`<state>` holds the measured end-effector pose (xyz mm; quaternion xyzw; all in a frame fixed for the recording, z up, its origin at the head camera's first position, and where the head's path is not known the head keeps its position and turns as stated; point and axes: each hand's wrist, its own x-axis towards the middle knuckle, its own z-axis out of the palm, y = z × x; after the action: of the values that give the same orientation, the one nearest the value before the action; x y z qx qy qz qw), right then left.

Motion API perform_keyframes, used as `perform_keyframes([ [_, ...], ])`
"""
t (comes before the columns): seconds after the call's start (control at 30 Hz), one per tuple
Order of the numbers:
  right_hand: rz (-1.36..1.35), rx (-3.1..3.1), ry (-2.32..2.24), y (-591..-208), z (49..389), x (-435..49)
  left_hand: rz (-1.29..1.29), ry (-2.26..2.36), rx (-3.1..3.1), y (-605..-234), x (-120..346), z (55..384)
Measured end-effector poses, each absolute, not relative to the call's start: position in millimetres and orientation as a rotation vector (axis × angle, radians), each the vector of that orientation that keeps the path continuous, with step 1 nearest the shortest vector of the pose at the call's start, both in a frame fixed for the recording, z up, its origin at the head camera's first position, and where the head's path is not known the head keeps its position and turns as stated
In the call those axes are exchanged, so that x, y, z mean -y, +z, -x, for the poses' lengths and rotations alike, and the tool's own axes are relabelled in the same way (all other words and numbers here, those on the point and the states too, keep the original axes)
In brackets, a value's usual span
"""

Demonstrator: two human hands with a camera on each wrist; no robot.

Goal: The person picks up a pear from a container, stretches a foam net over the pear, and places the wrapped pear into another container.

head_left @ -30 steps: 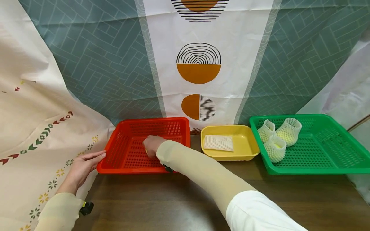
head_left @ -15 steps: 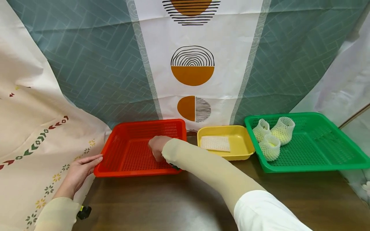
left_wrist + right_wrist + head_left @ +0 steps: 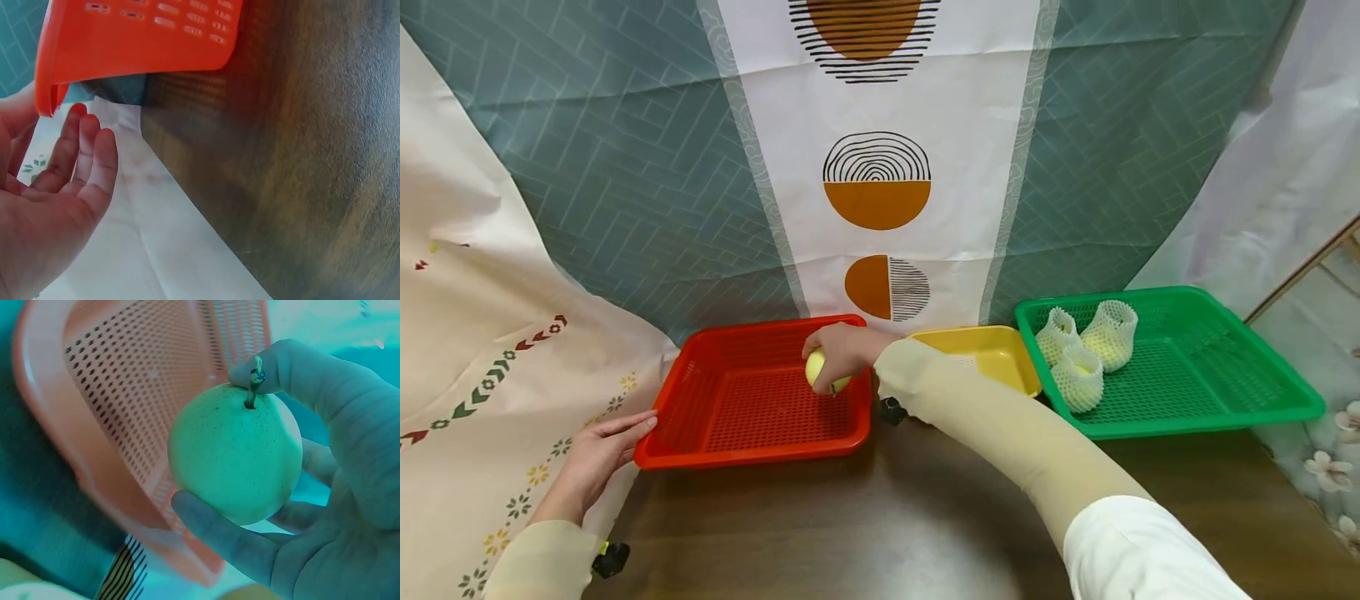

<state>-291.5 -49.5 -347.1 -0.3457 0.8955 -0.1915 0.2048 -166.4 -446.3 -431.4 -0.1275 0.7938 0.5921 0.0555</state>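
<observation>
My right hand (image 3: 850, 354) grips a round, pale yellow-green pear (image 3: 234, 456) over the right end of the red basket (image 3: 752, 457). In the right wrist view the pear's stem points up beside the thumb, and fingers wrap its sides. My left hand (image 3: 598, 458) pinches the red basket's left rim between thumb and forefinger; in the left wrist view its other fingers (image 3: 103, 156) curl loosely below the rim. No other fruit shows inside the red basket.
Right of the red basket stands a yellow tray (image 3: 1015, 367) with a white foam net (image 3: 966, 361), partly hidden by my right arm. The green basket (image 3: 1210, 425) holds three foam-netted fruits (image 3: 1078, 379) at its left end. A patterned cloth hangs behind.
My right hand has lifted from the red basket's floor with the pear and moved right, toward its right rim. The left hand stays at the left rim. The head view has shifted right.
</observation>
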Motion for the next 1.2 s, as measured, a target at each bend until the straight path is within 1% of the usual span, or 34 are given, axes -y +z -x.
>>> perform_keyframes([
  [0.27,0.805,-2.362,-0.833,-327,291,0,0.428,1.526,-2.649,-425,444,169],
  [0.5,0.763,-2.306,-0.943,-323,279,-42,0.426,1.113,-2.970,-397,408,175],
  [0.63,0.710,-2.295,-0.989,-330,270,-64,0.340,1.034,-3.091,-377,375,180],
  [0.77,0.637,-2.284,-1.049,-336,258,-82,0.199,0.991,-3.229,-363,332,182],
  [0.97,0.460,-2.272,-1.145,-342,242,-104,-0.137,1.102,-3.340,-354,262,177],
  [1.2,0.226,-2.199,-1.294,-353,238,-122,-0.356,1.218,-3.319,-353,184,168],
])
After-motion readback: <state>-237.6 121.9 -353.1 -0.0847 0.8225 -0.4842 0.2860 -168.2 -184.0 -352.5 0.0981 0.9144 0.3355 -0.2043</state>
